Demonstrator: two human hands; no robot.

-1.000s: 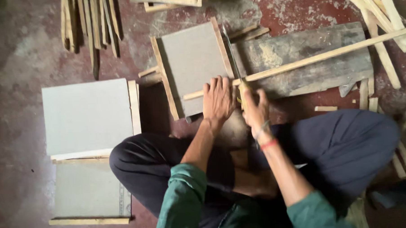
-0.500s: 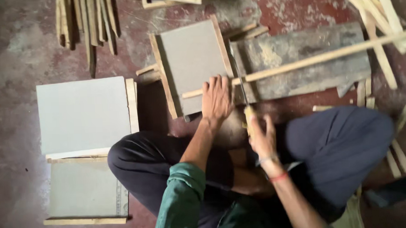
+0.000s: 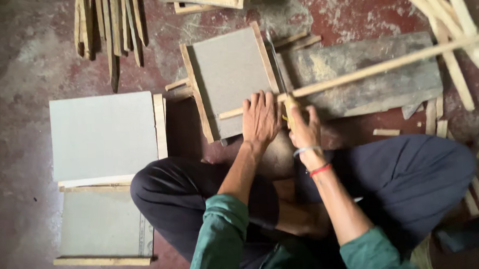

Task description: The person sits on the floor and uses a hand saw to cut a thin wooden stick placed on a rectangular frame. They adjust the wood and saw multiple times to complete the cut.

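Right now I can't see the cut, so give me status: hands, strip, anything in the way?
Left hand flat on wooden strip. Right hand grips saw, blade across strip. Framed grey panel underneath.

My sleeves (image 3: 216, 231) are green and my trousers (image 3: 411, 176) dark navy, with a red band (image 3: 320, 170) and a pale one on my right wrist, and the saw handle (image 3: 290, 107) shows yellow in my right hand (image 3: 304, 128). The long stick (image 3: 375, 69) under my left hand (image 3: 260, 118) is pale tan, like the strips edging the flat grey boards (image 3: 104, 135). The floor (image 3: 362, 8) is mottled dark red with worn grey patches, and the plank (image 3: 365, 74) is weathered grey streaked with yellowish dust.
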